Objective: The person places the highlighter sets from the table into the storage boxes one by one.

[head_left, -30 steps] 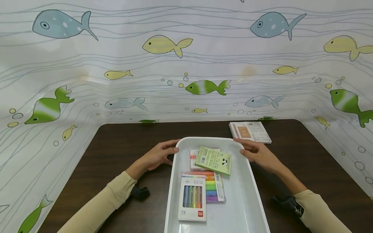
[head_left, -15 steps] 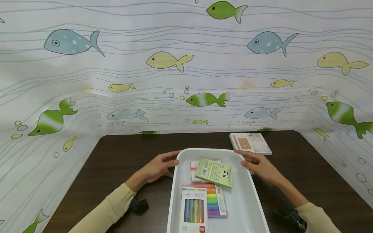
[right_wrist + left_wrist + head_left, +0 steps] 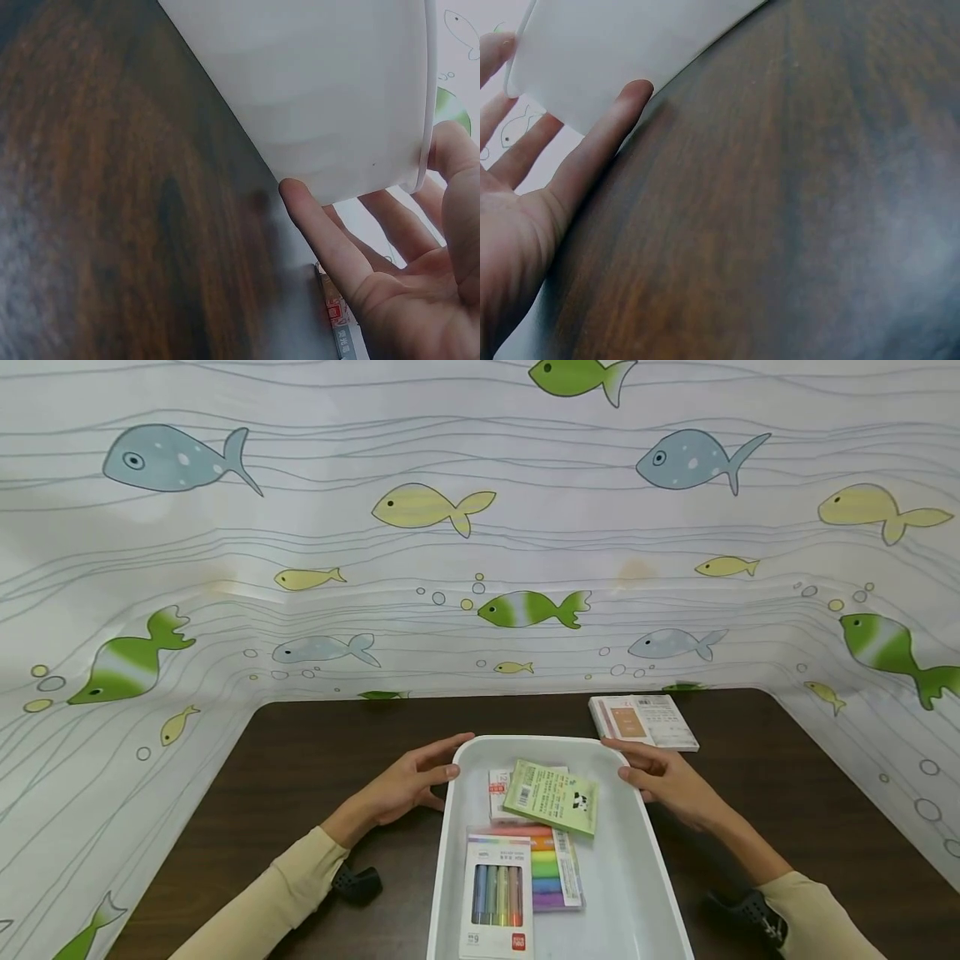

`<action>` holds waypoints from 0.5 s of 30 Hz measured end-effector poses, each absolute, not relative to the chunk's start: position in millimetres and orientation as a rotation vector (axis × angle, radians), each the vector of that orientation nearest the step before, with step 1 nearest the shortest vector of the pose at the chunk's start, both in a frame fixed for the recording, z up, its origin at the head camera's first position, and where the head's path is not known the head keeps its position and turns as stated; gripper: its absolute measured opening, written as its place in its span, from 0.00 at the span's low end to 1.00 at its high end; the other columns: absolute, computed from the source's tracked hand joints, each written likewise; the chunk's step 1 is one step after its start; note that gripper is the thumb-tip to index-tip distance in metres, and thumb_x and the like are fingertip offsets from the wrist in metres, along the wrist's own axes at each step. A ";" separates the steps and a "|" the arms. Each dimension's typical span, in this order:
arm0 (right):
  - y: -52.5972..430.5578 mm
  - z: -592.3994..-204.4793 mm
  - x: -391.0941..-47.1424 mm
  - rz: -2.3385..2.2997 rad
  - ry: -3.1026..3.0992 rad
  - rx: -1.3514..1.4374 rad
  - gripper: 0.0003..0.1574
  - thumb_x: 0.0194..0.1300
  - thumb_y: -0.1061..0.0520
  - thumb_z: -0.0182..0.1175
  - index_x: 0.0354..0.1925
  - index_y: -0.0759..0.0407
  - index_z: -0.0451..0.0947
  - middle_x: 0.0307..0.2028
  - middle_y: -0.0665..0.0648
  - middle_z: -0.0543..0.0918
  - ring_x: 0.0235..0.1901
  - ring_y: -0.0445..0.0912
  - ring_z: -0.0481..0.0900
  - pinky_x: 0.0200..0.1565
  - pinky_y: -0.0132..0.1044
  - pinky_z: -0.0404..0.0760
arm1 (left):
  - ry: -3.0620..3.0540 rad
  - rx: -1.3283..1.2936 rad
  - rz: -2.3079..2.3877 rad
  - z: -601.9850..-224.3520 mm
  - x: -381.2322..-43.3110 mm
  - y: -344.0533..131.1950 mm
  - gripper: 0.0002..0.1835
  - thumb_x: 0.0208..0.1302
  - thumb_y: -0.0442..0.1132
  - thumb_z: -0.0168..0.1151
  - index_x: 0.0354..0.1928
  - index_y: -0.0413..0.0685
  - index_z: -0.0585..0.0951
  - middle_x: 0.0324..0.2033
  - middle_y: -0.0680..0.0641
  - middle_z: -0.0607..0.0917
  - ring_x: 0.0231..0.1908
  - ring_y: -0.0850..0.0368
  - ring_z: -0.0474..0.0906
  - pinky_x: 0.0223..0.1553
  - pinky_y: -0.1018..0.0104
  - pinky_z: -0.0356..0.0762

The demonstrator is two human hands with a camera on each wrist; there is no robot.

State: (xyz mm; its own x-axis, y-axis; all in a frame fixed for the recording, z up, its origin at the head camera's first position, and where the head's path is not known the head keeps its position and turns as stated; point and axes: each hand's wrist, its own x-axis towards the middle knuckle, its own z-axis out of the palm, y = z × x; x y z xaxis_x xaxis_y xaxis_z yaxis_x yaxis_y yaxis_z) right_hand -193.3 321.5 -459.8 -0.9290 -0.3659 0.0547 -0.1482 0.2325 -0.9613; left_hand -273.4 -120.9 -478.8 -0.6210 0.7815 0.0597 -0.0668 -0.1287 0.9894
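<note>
A white plastic tray (image 3: 622,877) stands on the dark table, near end beyond the view's bottom. My left hand (image 3: 401,783) holds its far left corner, thumb at the rim; in the left wrist view a finger (image 3: 604,142) lies along the tray's lower outer edge. At the far right corner my right hand (image 3: 671,781) holds likewise, other fingers passing behind the end wall. Inside lie a green flat pack with a panda (image 3: 551,795) over a white pack (image 3: 498,789), and a white windowed box of coloured pens (image 3: 497,935) overlapping a rainbow-coloured pack (image 3: 546,868).
Behind the right hand, a white and orange flat box (image 3: 648,722) lies at the table's far side. A fish-patterned curtain (image 3: 480,543) encloses the back and sides. Dark wood table (image 3: 300,793) extends on both sides of the tray.
The head view has tilted, so table, tray and hands sit lower in it than one second ago. Both hands keep their places on the tray corners; the tray's contents lie as before.
</note>
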 end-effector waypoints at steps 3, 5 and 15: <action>321.2 -457.8 -193.5 -1.772 2.315 -0.483 0.32 0.78 0.59 0.57 0.76 0.55 0.65 0.39 0.70 0.79 0.40 0.53 0.82 0.37 0.47 0.85 | 1.539 0.809 1.817 -478.1 -272.5 -121.0 0.32 0.78 0.37 0.55 0.80 0.58 0.60 0.73 0.39 0.64 0.63 0.37 0.71 0.49 0.37 0.80; 321.0 -457.0 -193.4 -1.769 2.320 -0.483 0.32 0.78 0.59 0.57 0.76 0.55 0.66 0.39 0.70 0.79 0.40 0.53 0.82 0.37 0.47 0.85 | 1.536 0.808 1.818 -478.0 -272.0 -120.8 0.32 0.78 0.37 0.55 0.80 0.57 0.60 0.73 0.39 0.64 0.63 0.36 0.71 0.49 0.37 0.80; 321.5 -451.5 -192.2 -1.684 2.398 -0.458 0.32 0.78 0.55 0.58 0.75 0.51 0.67 0.49 0.68 0.82 0.43 0.55 0.82 0.41 0.47 0.85 | 1.529 0.792 1.820 -478.3 -273.8 -120.4 0.32 0.78 0.37 0.56 0.80 0.57 0.60 0.73 0.39 0.64 0.63 0.36 0.71 0.49 0.37 0.79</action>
